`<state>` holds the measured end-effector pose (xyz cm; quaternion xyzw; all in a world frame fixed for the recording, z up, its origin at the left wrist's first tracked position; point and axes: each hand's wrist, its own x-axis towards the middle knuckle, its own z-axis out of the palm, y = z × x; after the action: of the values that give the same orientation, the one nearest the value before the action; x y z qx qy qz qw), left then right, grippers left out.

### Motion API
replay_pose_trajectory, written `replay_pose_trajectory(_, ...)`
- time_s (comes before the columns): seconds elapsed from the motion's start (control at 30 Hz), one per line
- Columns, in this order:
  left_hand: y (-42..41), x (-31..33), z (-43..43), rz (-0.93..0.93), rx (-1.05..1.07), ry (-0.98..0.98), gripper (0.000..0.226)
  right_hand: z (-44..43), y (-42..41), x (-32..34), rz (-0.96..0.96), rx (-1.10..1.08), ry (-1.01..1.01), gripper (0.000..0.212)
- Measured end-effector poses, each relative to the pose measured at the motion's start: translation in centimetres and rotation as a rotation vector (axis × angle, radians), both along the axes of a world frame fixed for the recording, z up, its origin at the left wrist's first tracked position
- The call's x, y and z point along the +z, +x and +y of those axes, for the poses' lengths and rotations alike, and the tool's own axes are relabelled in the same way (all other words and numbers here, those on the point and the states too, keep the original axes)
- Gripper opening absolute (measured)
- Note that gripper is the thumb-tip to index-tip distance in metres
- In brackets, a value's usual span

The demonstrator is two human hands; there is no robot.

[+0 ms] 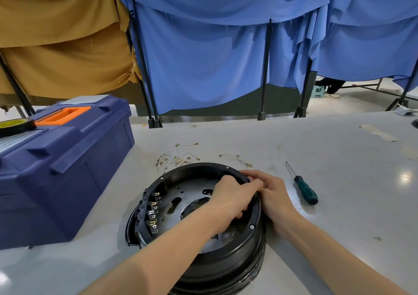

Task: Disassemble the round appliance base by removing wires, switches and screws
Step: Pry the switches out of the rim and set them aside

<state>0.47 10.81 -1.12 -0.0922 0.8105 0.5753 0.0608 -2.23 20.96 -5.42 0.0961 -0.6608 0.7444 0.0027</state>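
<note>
Sitting at 6 o'clock in the view, close to the near edge of the grey table (pixel 339 159), the round appliance base (pixel 226 269) lies with its open side up. It shows a perforated metal plate (pixel 187 188) inside a black rim. A row of bare metal terminals (pixel 153 213) stands along the inner wall at the base's 9 o'clock. Small screws (pixel 252 226) sit in the top of the rim.

The left hand (pixel 230 195) reaches across the opening to the inner wall at the base's 2 o'clock. Its fingers are curled down inside the rim, and I cannot tell what, if anything, they have hold of. The right hand (pixel 273 195) lies against the outside of the rim at the same spot, touching the left hand, with its fingers bent over the rim's top edge and holding the base.

Loose wires (pixel 178 156) with brass ends lie on the table just beyond the base at 12 o'clock, with a smaller bunch towards 1 o'clock. A green-handled screwdriver (pixel 305 190) lies apart at 3 o'clock, tip pointing away. A blue toolbox (pixel 67 159) with an orange handle stands at 10 o'clock, with a tape roll (pixel 15 125) on its lid. Blue cloth (pixel 203 57) and brown cloth (pixel 56 45) hang on black stands behind the table.
</note>
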Motion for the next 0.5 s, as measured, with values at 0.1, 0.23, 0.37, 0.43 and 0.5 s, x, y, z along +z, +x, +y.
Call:
replay_pose_trajectory(0.1,-0.1,-0.33,0.08,0.041,0.012,-0.043,0.04,0.04,-0.02,-0.11,0.014,-0.006,0.02,0.034)
replay_pose_trajectory(0.23,0.07,-0.4,0.15,0.108,0.034,-0.115,0.043,0.19,-0.1,-0.17,0.019,0.0,0.015,0.033)
replay_pose_trajectory(0.37,0.02,-0.28,0.3,0.142,0.084,-0.197,0.048,0.27,-0.2,-0.26,0.035,0.008,0.024,0.033)
replay_pose_trajectory(0.43,0.0,-0.28,0.29,0.141,0.09,-0.212,0.048,0.26,-0.25,-0.2,0.057,0.006,0.032,0.035)
replay_pose_trajectory(0.5,0.1,-0.3,0.28,0.153,0.087,-0.238,0.047,0.21,-0.23,-0.1,0.073,0.003,0.032,0.035)
